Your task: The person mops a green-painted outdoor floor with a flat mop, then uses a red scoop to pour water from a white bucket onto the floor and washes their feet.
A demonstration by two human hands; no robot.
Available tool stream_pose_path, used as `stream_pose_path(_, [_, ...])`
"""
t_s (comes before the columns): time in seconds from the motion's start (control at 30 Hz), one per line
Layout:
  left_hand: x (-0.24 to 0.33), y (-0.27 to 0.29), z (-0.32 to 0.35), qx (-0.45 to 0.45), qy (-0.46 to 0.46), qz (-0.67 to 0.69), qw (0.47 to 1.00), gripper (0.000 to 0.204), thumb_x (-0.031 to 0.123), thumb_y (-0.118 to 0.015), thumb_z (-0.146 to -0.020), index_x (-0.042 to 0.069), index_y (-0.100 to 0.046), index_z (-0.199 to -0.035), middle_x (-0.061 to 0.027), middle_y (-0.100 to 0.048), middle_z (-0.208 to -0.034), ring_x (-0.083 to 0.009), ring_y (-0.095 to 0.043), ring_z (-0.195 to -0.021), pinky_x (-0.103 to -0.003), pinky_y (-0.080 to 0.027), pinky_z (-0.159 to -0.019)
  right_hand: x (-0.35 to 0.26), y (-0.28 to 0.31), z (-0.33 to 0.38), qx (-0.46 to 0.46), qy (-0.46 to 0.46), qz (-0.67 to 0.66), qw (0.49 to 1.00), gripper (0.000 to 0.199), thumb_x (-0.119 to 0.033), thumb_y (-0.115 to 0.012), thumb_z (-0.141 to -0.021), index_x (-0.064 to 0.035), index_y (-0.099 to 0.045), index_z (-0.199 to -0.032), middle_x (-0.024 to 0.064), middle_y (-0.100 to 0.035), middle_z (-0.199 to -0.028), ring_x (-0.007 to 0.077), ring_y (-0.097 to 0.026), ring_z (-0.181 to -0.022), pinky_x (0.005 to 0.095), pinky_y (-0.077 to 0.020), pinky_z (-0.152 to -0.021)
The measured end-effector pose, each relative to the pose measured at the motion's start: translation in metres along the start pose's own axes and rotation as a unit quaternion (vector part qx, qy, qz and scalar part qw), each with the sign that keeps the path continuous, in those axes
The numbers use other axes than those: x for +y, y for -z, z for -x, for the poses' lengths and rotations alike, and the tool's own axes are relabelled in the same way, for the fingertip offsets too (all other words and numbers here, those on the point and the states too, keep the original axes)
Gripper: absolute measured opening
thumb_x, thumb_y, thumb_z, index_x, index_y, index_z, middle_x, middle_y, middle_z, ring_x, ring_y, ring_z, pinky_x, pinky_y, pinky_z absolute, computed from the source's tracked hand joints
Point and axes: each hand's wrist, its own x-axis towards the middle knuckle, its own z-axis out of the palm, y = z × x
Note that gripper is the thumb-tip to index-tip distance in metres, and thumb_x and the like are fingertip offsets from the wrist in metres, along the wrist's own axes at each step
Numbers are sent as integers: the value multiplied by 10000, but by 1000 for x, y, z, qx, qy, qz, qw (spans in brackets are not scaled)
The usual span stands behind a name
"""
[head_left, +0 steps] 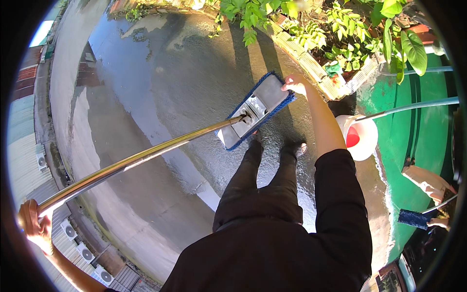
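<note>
A flat mop [272, 92] with a grey plate and a blue fringed pad is held up in front of me, tilted, over the wet ground. Its long metal pole [141, 156] runs down to the left. Near the pole's far end, my left hand [38, 226] has its fingers wrapped round it. At the upper right end of the mop head, my right hand [296, 85] grips the corner of the plate and pad with its fingertips. The pad's underside is hidden. My feet [297, 148] stand just below the mop head.
A white bucket [364, 138] with something red inside stands to the right, beside a green surface [389, 194]. Brick edging [311, 63] borders leafy plants [340, 34]. Farther right, another person's hand [440, 223] is by a blue fuzzy-headed tool [413, 219]. Air-conditioner units [85, 253] line the left.
</note>
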Motion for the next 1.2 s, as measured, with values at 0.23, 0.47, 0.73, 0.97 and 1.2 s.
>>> stream_pose_path(0.23, [248, -121, -73, -410, 184, 304, 840, 291, 253, -749, -626, 51, -540, -630, -126, -589, -601, -333, -574, -608, -412, -419, -564, 5, -85, 76, 205, -39, 240, 948, 258, -242, -678, -570, -106, -602, -775, -11, -484, -962, 180, -431, -1067, 722, -77, -946])
stream_pose_path(0.47, [491, -163, -119, -650, 158, 670, 322, 232, 238, -648, -792, 52, -512, -821, 16, -445, -565, -54, -404, -458, -213, -313, -401, 178, -98, 88, 232, -61, 420, 875, 309, -200, -623, -617, -77, -569, -895, 18, -451, -1000, 167, -421, -1052, 660, -128, -985])
stream_pose_path(0.73, [590, -144, -151, -632, 150, 752, 113, 192, 201, -582, -852, 38, -482, -876, 23, -419, -588, -40, -363, -441, -196, -279, -391, 293, -92, 118, 347, -218, 240, 880, 286, -133, -682, -574, -81, -559, -827, -9, -476, -971, 177, -446, -1043, 641, -132, -981])
stream_pose_path(0.97, [633, -121, -162, -672, 168, 722, 0, 160, 204, -528, -883, 62, -456, -865, 15, -414, -612, -55, -359, -430, -204, -286, -388, 322, -195, 115, 353, -245, 214, 877, 221, -120, -656, -592, -89, -563, -791, -5, -463, -925, 178, -454, -1008, 616, -125, -1000])
stream_pose_path(1.2, [645, -116, -184, -689, 193, 698, -21, 147, 199, -494, -898, 60, -454, -872, 20, -405, -593, -55, -349, -417, -206, -293, -391, 323, -257, 111, 306, -321, 157, 882, 166, -117, -639, -652, -102, -595, -812, -7, -470, -938, 180, -449, -1016, 566, -172, -1002])
